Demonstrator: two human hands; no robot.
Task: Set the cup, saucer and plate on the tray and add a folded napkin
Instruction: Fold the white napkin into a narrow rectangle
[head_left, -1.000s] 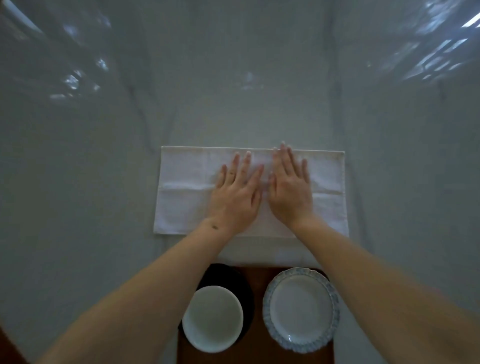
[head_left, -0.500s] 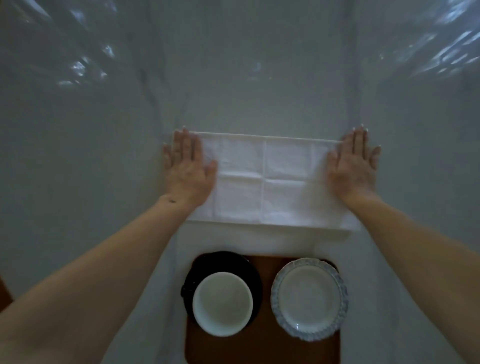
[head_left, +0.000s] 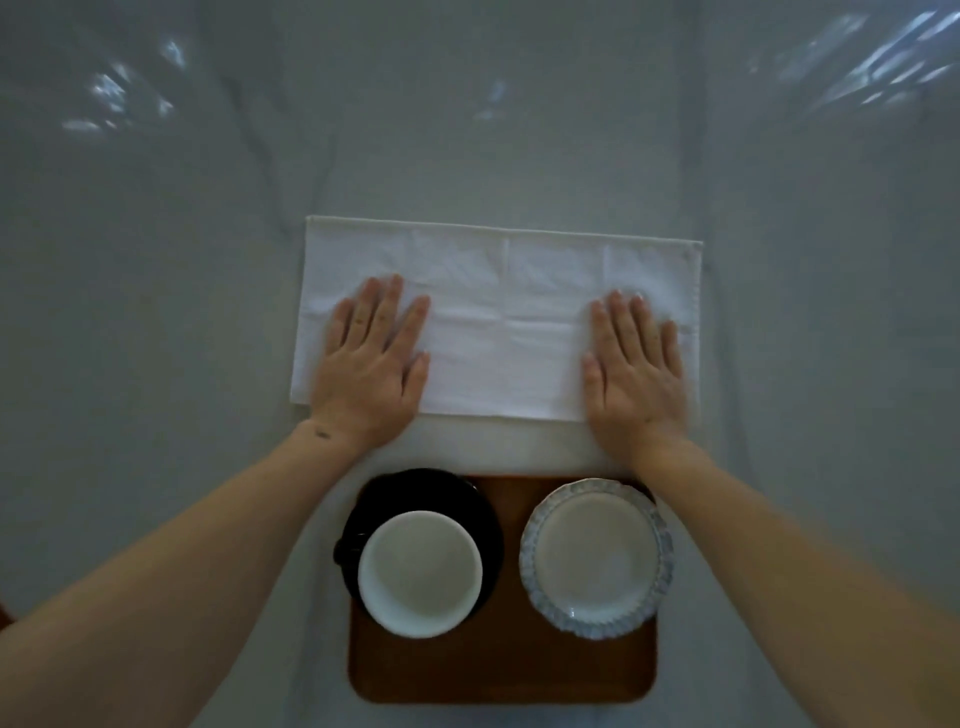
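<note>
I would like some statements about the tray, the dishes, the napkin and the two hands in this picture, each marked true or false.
1. The white cup stands on the dark saucer. True.
2. The napkin lies on the tray. False: it lies on the table beyond the tray.
3. Both hands lie flat on the napkin, the left hand near its left end and the right hand near its right end. True.
4. The plate is on the left side of the tray. False: it is on the right side, with the cup and saucer on the left.
5. The right hand holds the cup. False: neither hand touches the cup.
</note>
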